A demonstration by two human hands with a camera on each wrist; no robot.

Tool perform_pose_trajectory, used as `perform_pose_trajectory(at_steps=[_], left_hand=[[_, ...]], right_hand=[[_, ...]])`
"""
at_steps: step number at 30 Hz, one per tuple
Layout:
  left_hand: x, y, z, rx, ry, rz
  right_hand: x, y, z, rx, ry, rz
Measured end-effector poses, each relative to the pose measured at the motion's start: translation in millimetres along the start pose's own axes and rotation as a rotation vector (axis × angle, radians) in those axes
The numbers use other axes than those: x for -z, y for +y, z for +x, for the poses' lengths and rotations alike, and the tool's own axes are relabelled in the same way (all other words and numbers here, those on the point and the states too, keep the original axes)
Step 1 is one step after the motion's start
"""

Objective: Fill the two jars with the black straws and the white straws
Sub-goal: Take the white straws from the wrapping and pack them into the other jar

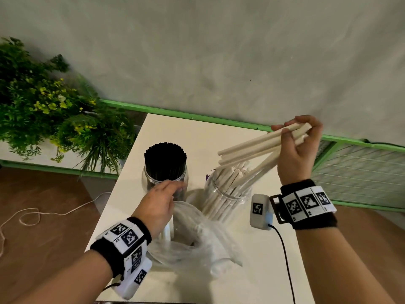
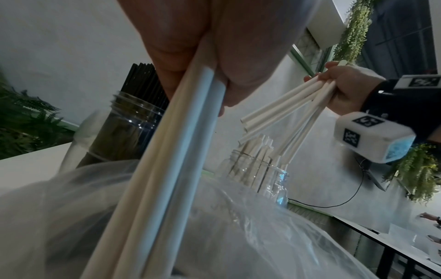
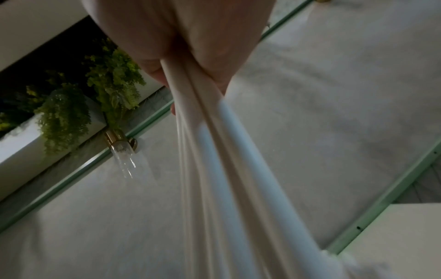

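No brand name or readable writing showed anywhere; the only printed marks were black-and-white square codes on both wristbands and on the small white camera boxes strapped below them.

The right hand was raised above and to the right of the jar of white straws, its fingers clenched around a fanned bunch of white straws; some of their lower ends angled down into that jar's mouth, while others pointed left over its rim. The left hand sat low between the 2 jars, and the left wrist view showed its fingers gripping a second bunch of white straws that ran down into a crumpled clear plastic bag.

The jar of black straws stood upright, packed full, just left of the other jar and apart from it.

The white table was narrow. Both jars stood near its middle, with bare tabletop behind them up to the far edge by the green rail. The bag filled most of the near half. A black cable trailed along the right side. Plants crowded the left beyond the table edge.
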State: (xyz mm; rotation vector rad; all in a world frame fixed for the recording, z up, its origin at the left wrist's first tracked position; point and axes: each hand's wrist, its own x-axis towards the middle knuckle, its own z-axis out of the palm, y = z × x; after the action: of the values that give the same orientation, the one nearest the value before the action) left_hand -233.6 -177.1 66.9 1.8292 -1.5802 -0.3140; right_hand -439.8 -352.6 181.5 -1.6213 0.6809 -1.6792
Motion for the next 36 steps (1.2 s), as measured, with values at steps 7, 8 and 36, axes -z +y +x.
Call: perform_pose_trajectory(at_steps=[7, 8, 36], left_hand=[[0, -1, -1, 0.003, -0.004, 0.011], [0, -1, -1, 0.003, -0.009, 0.013], [4, -5, 0, -0.021, -0.001, 0.001]], right_hand=[[-1, 12, -14, -0.016, -0.079, -0.143], [-3, 15, -15, -0.009, -0.093, -0.178], [13, 94, -65, -0.125, -0.364, -0.541]])
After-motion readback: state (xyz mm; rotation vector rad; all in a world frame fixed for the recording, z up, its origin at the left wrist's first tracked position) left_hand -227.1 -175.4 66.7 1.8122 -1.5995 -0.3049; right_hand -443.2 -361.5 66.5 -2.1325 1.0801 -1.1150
